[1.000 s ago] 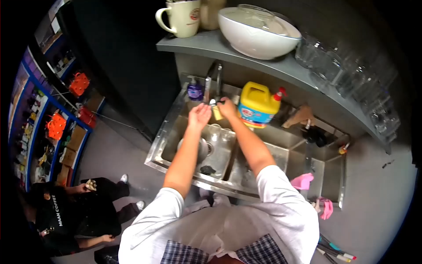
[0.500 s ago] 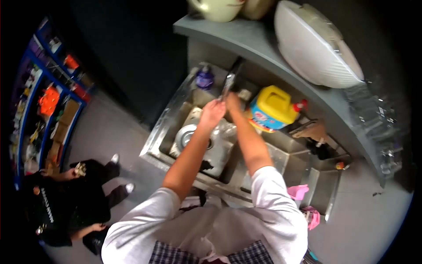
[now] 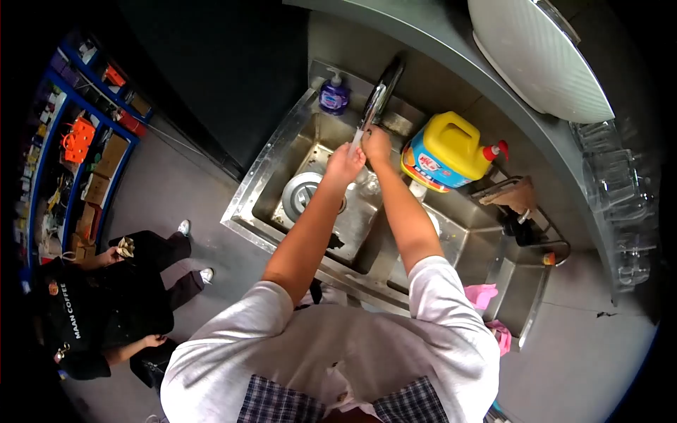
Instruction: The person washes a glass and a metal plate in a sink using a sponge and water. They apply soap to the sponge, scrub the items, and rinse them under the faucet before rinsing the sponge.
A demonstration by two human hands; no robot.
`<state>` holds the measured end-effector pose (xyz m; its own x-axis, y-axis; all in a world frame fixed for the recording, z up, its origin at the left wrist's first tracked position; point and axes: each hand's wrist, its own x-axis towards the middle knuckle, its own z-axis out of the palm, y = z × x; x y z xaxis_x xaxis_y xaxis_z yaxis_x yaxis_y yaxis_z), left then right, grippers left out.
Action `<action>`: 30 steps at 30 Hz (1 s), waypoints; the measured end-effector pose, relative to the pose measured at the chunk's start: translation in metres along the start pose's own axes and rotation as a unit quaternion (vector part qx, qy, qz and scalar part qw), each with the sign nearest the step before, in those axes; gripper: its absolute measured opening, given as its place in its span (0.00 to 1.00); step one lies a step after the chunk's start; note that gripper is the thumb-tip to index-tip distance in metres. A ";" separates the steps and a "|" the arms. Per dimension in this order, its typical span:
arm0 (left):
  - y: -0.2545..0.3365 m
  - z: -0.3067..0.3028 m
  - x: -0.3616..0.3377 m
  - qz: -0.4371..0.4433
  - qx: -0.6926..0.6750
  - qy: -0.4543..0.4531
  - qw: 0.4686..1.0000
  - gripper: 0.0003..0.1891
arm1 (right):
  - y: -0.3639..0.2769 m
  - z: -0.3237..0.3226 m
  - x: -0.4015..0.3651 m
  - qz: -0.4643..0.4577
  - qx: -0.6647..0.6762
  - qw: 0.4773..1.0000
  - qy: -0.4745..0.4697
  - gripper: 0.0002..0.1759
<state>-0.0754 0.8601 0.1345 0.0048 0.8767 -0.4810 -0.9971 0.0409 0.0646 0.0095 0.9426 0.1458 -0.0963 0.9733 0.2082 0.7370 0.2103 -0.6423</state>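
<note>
Water runs from the chrome faucet over the left sink basin. My left hand is in the stream, its fingers loosely curled and slightly apart, holding nothing visible. Close beside it, my right hand is just under the spout, with its fingers bent inward and mostly hidden. Below my left hand, a round grey metal lid-like piece lies in the basin. A purple soap bottle stands behind the basin, left of the faucet. Right of my right hand is a large yellow detergent jug with a red cap.
Above the sink, a grey shelf holds a white ribbed bowl and clear glasses. Pink cloths hang at the sink's right front. A person in black is at the left, near blue shelving.
The view has shifted and become sharper. My hands remain together by the spout, and the water stream now shows clearly between them.
</note>
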 end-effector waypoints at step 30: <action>0.015 -0.131 0.001 -0.070 0.280 0.014 0.957 0.10 | -0.001 -0.021 0.004 0.014 -0.160 0.979 -0.127 0.16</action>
<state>-0.1003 0.7986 0.0209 0.1262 0.8309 -0.5419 -0.7891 0.4151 0.4529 0.0222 0.9440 0.1624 -0.2068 0.9781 -0.0226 0.9095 0.1836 -0.3730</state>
